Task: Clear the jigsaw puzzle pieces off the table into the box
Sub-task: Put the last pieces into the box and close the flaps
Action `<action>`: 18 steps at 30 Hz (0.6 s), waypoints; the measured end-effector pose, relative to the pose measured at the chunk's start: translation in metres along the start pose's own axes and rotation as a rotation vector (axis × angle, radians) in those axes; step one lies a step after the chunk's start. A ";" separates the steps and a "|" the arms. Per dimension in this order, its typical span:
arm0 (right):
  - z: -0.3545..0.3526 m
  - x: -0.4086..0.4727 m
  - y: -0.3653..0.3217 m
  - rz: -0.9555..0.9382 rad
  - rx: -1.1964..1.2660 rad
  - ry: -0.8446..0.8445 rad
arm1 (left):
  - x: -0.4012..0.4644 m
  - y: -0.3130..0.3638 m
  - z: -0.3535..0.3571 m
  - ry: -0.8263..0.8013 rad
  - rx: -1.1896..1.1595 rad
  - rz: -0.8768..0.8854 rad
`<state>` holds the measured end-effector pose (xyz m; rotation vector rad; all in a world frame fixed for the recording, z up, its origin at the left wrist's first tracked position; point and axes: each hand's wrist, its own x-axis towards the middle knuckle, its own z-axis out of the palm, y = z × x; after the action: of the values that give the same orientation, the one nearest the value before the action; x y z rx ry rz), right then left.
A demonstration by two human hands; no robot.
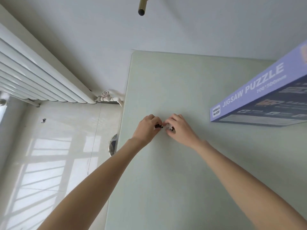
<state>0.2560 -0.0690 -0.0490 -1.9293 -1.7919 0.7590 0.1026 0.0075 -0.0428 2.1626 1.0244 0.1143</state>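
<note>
Both hands meet over the middle of the pale green table. My left hand pinches a small dark jigsaw piece between curled fingers. My right hand curls round more puzzle pieces, pale and dark, mostly hidden under its fingers. The two hands almost touch at the fingertips. The purple jigsaw puzzle box stands at the right, reaching past the frame's edge; its inside is not visible.
A white radiator with a valve runs along the wall on the left. The table's left edge drops to a glossy pale floor. A brass-coloured rod end hangs at the top.
</note>
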 end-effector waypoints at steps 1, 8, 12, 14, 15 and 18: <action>-0.001 -0.010 -0.002 0.022 0.050 -0.025 | -0.009 0.002 0.004 -0.016 -0.018 -0.017; -0.001 -0.042 -0.004 0.338 0.122 0.104 | -0.042 0.007 0.014 0.098 -0.045 -0.123; 0.007 -0.035 -0.022 0.334 0.001 0.037 | -0.039 0.014 0.016 0.016 0.021 -0.107; 0.009 -0.034 -0.027 0.334 -0.038 0.037 | -0.038 0.018 0.017 0.008 0.028 -0.089; 0.010 -0.035 -0.027 0.334 -0.044 0.030 | -0.037 0.019 0.017 -0.004 0.042 -0.087; 0.010 -0.041 -0.026 0.342 -0.043 0.000 | -0.031 0.022 0.015 -0.076 0.112 -0.091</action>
<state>0.2283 -0.1074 -0.0353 -2.2975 -1.5048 0.8327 0.1005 -0.0318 -0.0328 2.1987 1.1063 -0.0697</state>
